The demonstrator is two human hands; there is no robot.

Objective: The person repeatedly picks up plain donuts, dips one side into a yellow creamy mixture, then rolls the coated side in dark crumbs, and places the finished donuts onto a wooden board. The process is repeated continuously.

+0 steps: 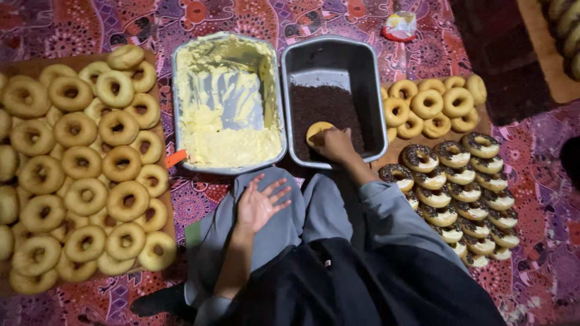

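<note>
My right hand presses a plain doughnut down into dark chocolate sprinkles inside a grey metal tray. My left hand rests palm up on my grey-clothed knee, fingers spread, holding nothing. Left of the sprinkle tray stands a second metal tray partly filled with pale yellow cream.
A wooden board at the left carries many plain doughnuts. To the right lie rows of sprinkle-topped doughnuts and several plain ones. An orange tool tip pokes out beside the cream tray. A patterned red-purple cloth covers the floor.
</note>
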